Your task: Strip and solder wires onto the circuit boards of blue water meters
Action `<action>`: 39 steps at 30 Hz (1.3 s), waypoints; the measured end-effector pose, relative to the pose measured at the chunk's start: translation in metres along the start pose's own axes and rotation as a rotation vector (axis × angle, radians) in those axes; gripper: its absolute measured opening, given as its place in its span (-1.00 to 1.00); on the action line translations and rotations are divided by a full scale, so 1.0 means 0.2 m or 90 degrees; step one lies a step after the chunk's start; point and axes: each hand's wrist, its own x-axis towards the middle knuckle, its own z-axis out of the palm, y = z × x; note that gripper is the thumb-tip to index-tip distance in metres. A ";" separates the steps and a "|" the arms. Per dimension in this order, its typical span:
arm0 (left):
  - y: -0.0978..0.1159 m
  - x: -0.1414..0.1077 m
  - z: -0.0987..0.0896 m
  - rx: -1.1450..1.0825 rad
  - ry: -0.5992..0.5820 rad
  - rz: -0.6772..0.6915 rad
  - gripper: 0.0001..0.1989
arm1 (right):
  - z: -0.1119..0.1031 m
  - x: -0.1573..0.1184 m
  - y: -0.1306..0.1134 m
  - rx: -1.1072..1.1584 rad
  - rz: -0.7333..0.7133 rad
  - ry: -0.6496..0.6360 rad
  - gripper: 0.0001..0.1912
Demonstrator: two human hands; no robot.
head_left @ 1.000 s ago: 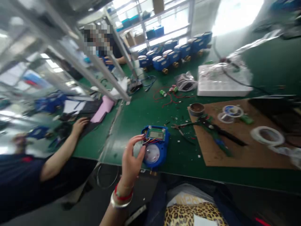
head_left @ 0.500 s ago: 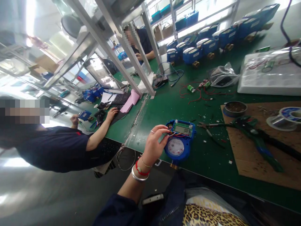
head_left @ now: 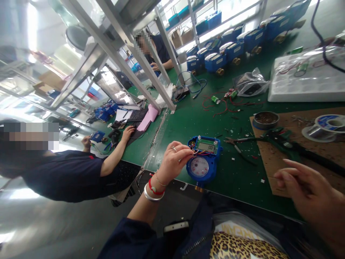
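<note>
A blue water meter [head_left: 214, 169] lies on the green workbench near its front edge, with a round dial and a small LCD screen [head_left: 206, 146] on an exposed circuit board. My left hand [head_left: 174, 162] reaches in from the left, thumb and fingertips pinched on thin wires [head_left: 202, 153] between the board and the dial. My right hand [head_left: 309, 190] is over the cardboard sheet [head_left: 266, 172] at the lower right, fingers partly stretched and apart, nothing visible in them. Beyond it lie green-handled pliers [head_left: 283, 144]; small cutters [head_left: 237, 142] rest right of the meter.
A round tin [head_left: 266, 119] and a solder wire spool [head_left: 330, 124] stand on the cardboard. Behind are a white foam tray [head_left: 307, 90], green batteries with red leads [head_left: 215, 99] and several blue meters [head_left: 215, 63]. A co-worker [head_left: 67, 169] sits at the left, hand on a mouse.
My right hand has come into view from the right. My left hand stays at the meter's wires, its fingers drawn closer together. The camera view has shifted slightly.
</note>
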 end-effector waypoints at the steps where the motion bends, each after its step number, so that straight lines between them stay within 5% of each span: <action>1: 0.00 0.00 0.00 0.001 0.001 -0.002 -0.91 | 0.02 0.00 0.01 -0.001 0.000 -0.023 -0.51; 10: 0.05 0.03 0.02 0.060 -0.010 -0.038 -0.90 | 0.08 -0.02 0.08 0.111 0.014 -0.178 -0.60; 21: 0.12 0.01 -0.01 -0.027 0.011 -0.187 -0.95 | 0.05 -0.01 0.02 0.068 -0.053 -0.112 -0.64; 39: 0.13 0.03 0.04 0.000 0.019 -0.186 -0.94 | 0.04 -0.01 0.03 0.065 -0.058 -0.113 -0.66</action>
